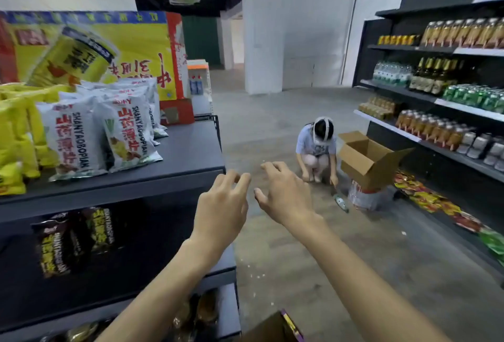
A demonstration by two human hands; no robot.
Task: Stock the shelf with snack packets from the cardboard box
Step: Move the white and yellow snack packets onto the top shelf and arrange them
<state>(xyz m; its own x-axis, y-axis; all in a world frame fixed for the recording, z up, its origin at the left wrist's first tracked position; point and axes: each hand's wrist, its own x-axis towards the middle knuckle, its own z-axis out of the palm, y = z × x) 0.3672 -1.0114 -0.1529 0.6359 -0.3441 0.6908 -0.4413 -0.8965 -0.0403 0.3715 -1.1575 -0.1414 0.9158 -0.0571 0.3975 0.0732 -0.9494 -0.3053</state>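
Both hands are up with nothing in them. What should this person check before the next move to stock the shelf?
1. Left hand empty: ok.
2. Right hand empty: ok.
3. Bare room on the top shelf right of the white packets: ok.
4. Packets left in the cardboard box: cannot tell, only its corner shows.
5. Crouching person well apart from the hands: ok.
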